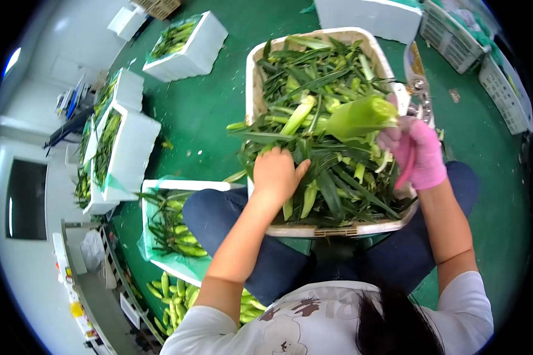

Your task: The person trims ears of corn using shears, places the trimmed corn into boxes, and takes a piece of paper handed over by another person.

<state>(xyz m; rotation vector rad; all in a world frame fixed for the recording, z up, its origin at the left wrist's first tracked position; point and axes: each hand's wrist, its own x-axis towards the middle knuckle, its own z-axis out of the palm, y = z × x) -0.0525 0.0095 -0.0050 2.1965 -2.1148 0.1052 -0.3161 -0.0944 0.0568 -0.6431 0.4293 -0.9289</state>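
Your pale green corn ear [358, 119] is over the right half of the white basket [250, 80], above the loose leaves [337, 198]. Its long axis runs across the basket, slightly tilted, with the thick cut end toward the right rim. Your gloved right hand [420, 151] is nearer, just beside that end, its fingers curled round a red handle [405, 168]; whether they also touch the ear, you cannot tell. Your bare left hand [276, 173] rests on leaves at the basket's left side, fingertips buried, their grasp hidden.
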